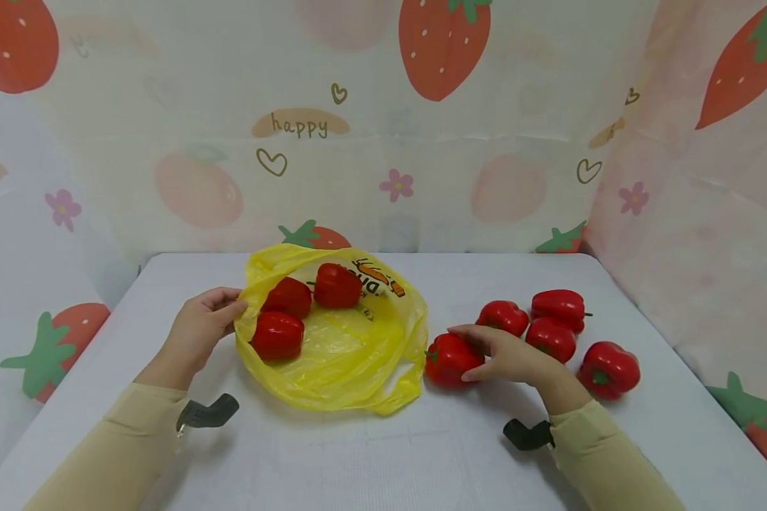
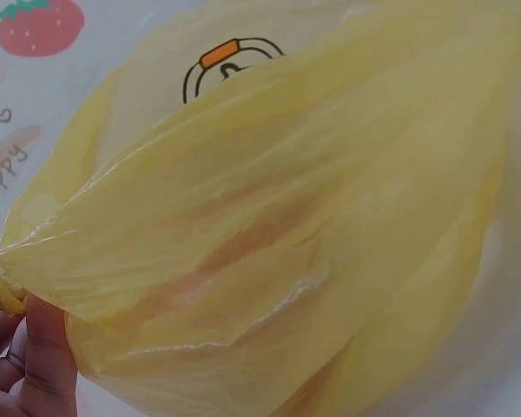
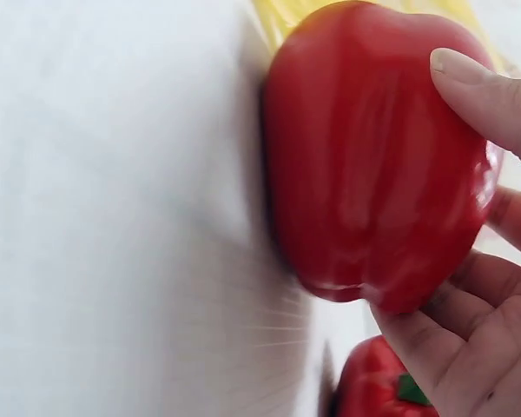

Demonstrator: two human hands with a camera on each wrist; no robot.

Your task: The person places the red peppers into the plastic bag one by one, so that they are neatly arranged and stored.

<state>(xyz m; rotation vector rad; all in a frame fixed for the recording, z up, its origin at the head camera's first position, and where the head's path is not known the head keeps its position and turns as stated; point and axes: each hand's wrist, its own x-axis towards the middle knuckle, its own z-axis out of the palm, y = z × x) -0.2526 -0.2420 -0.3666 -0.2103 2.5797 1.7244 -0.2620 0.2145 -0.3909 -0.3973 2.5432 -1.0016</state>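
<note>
A yellow plastic bag [image 1: 339, 380] lies with its mouth wide on the table, three red bell peppers [image 1: 278, 336] inside it toward the left and back. My left hand [image 1: 207, 319] pinches the bag's left rim between thumb and fingers; in the left wrist view the bunched film shows at the fingertips. Just right of the bag, my right hand [image 1: 501, 355] grips another red bell pepper [image 1: 450, 362], thumb on one side and fingers on the other. In the right wrist view that pepper [image 3: 373, 165] fills the middle, close to the table surface.
Several more red bell peppers [image 1: 607, 369] lie in a loose group on the white table [image 1: 371, 461], right of and behind my right hand. A strawberry-patterned cloth [image 1: 332, 191] hangs behind the table. Dark wrist mounts [image 1: 211, 411] stick out from both sleeves.
</note>
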